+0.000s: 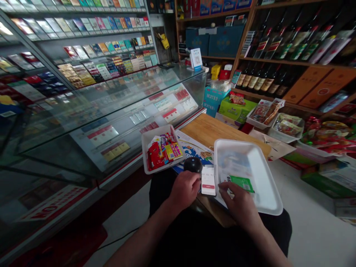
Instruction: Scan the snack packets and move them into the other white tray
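In the head view, the left hand (185, 190) is curling its fingers around a black scanner (193, 165), just beside a phone (208, 180) standing between both hands. The right hand (236, 204) is reaching over a white tray (274, 196), its fingers slightly apart above a green packet (241, 183). A snack tray (144, 148) is sitting at eleven o'clock on a wooden board (211, 129). The tilted white tray could slide if bumped, spilling the packet, and the phone, perhaps loosely held, could slip.
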A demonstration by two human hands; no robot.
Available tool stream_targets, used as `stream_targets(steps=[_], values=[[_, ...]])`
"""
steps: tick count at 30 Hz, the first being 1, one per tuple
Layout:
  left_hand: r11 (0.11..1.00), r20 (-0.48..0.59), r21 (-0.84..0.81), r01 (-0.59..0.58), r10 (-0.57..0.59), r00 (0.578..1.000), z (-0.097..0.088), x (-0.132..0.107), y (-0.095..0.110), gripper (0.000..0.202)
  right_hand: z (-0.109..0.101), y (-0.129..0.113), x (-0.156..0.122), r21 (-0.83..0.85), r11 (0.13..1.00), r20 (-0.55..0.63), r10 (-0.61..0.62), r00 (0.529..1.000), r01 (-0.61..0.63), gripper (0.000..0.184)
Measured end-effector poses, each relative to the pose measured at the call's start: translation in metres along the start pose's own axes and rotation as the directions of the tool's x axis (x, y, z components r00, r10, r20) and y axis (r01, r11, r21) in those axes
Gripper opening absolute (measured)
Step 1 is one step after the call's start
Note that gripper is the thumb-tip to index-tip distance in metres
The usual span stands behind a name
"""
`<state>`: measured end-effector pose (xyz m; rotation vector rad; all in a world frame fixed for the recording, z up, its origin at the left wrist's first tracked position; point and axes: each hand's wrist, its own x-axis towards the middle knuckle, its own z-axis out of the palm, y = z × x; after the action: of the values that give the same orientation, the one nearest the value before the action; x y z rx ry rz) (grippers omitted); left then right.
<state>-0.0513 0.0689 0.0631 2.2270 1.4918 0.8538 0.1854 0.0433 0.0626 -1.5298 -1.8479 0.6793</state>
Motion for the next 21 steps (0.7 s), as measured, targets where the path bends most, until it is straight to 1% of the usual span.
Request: stream_targets(steps=[2,4,6,8,9,12,14,15,17,21], values=[[0.993,-0.066,-0.006,0.115,-0.115,0.991,-0.016,-0.007,-0.019,0.013,0.019,-0.024,0.006,0.071,0.997,0.094,-0.002,0.996,-0.004,0.020],[0.973,-0.128,-0.019,0.230,-0.230,0.965,-0.029,-0.014,-0.039,0.014,0.040,-0.046,0.014,0.147,0.989,0.197,-0.006,0.980,-0.024,0.019],[0.940,-0.176,-0.038,0.339,-0.341,0.924,-0.039,-0.023,-0.058,0.015,0.062,-0.067,0.027,0.218,0.976,0.284,-0.036,0.958,-0.028,0.020],[0.903,-0.207,-0.052,0.427,-0.428,0.880,-0.048,-0.032,-0.075,0.016,0.084,-0.088,0.045,0.285,0.958,0.338,-0.081,0.938,-0.020,0.024],[0.886,-0.217,-0.056,0.461,-0.462,0.860,-0.053,-0.036,-0.082,0.015,0.095,-0.098,0.056,0.284,0.959,0.351,-0.078,0.933,-0.026,0.024],[0.844,-0.237,-0.062,0.532,-0.531,0.814,-0.064,-0.047,-0.101,0.015,0.126,-0.124,0.096,0.183,0.983,0.366,-0.062,0.929,-0.006,0.020],[0.823,-0.252,-0.065,0.564,-0.560,0.789,-0.070,-0.053,-0.109,0.015,0.146,-0.138,0.122,0.083,0.994,0.349,-0.100,0.932,0.076,0.018],[0.816,-0.261,-0.069,0.575,-0.571,0.779,-0.073,-0.055,-0.113,0.015,0.157,-0.144,0.134,0.021,0.995,0.351,-0.097,0.931,0.096,0.018],[0.804,-0.275,-0.083,0.588,-0.586,0.762,-0.077,-0.059,-0.118,0.016,0.177,-0.153,0.155,-0.114,0.989,0.395,-0.039,0.918,0.091,0.019],[0.804,-0.287,-0.121,0.582,-0.590,0.755,-0.083,-0.064,-0.123,0.019,0.210,-0.162,0.184,-0.288,0.955,0.423,0.061,0.904,0.071,0.033]])
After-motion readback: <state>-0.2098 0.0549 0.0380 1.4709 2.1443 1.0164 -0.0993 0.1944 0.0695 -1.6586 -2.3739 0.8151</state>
